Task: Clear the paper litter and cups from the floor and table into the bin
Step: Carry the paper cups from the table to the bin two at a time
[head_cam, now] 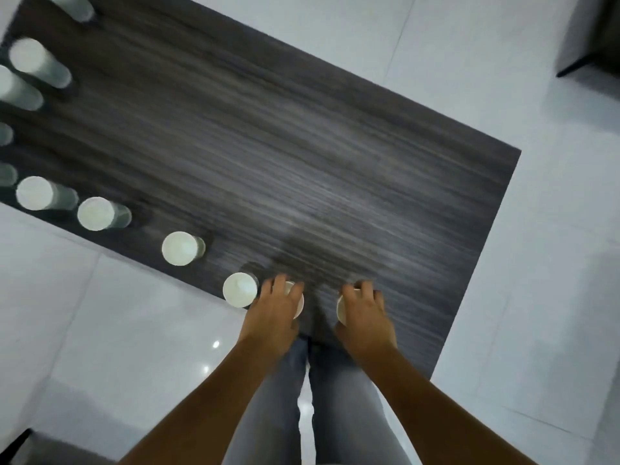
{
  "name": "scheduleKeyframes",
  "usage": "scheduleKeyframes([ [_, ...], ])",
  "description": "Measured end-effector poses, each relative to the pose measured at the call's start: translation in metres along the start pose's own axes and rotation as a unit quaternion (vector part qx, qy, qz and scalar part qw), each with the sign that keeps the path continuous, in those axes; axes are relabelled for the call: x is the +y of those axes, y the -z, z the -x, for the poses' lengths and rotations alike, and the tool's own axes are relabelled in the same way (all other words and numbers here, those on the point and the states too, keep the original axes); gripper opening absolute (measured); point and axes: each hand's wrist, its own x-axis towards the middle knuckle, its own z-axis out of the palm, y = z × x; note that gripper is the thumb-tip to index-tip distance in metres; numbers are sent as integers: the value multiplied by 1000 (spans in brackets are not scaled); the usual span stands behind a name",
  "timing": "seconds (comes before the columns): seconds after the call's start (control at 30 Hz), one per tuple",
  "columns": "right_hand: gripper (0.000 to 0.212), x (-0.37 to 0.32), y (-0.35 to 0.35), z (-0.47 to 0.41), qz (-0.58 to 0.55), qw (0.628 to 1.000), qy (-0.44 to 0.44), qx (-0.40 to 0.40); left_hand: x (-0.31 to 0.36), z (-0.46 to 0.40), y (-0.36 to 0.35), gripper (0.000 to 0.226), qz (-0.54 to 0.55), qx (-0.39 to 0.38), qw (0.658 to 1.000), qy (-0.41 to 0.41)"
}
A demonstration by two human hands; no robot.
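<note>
Hands low at frame centre, each curled over a white cup: left hand (273,310) gripping left cup (298,305), right hand (364,313) gripping right cup (342,308), both on dark table (302,146). More cups (183,248) strung along lower left edge.

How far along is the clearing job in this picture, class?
Done: nothing shows; no bin is in view. In hand: the left hand and right hand each grip a cup at the table edge. Left: a row of cups, starting with the nearest cup.
</note>
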Motion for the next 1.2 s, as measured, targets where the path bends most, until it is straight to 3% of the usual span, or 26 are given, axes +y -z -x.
scheduleKeyframes([
  [0.3, 54, -165, 51, 27, 86, 992, 89, 26, -102, 84, 84, 63, 114, 105, 984, 89],
  [0.77, 49, -547, -10, 106, 149, 946, 288, -11, -416, 296, 184, 59, 172, 151, 942, 244],
  [0.93, 52, -629, -4, 89, 176, 929, 326, -14, -492, 300, 221, 56, 187, 177, 926, 275],
  [1.2, 52, -753, 36, 5, 198, 921, 335, -9, -613, 240, 320, 58, 175, 170, 933, 266],
])
